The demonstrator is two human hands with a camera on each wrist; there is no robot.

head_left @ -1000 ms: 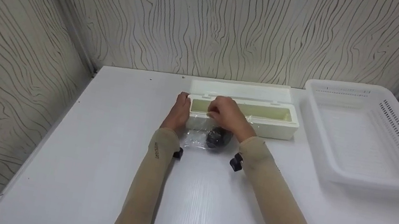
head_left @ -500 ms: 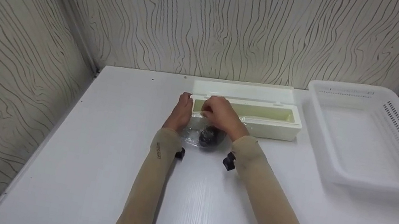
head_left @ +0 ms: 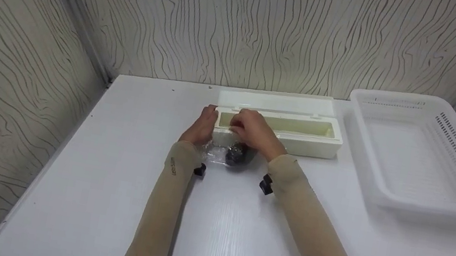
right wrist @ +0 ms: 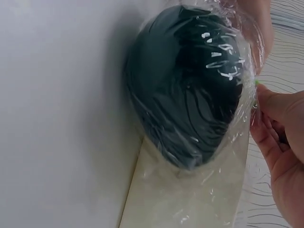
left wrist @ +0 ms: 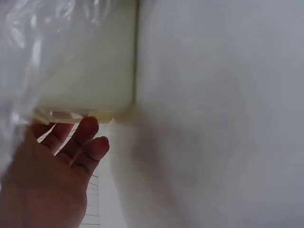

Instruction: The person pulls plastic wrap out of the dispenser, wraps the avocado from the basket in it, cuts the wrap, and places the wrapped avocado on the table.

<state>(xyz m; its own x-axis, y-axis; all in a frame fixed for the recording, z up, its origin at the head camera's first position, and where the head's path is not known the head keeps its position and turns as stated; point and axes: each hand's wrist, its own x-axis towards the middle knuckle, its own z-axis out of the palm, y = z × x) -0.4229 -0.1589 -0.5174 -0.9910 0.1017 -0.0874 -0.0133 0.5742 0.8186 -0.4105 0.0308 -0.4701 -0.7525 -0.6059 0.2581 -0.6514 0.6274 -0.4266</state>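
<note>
A long white cling film box (head_left: 309, 148) stands lid up near the back wall. My left hand (head_left: 201, 125) grips its left end; in the left wrist view, bent fingers (left wrist: 88, 137) lie against that end. My right hand (head_left: 255, 130) is over the box's front edge, and in the right wrist view its thumb and fingers pinch the clear cling film (right wrist: 237, 137) at that edge, beside a small green spot. A smooth, dark, rounded object (right wrist: 185, 90) sits wrapped in the film in front of the box, below my right hand. Its exact kind cannot be told.
A large white plastic basket (head_left: 390, 194) with slotted sides stands to the right of the box. The white table (head_left: 214, 233) meets wood-patterned panels (head_left: 228, 20) at the back and on the left.
My right hand has shifted slightly left along the box's front edge. The dark wrapped object has also moved a little left. My left hand stays at the box's left end.
</note>
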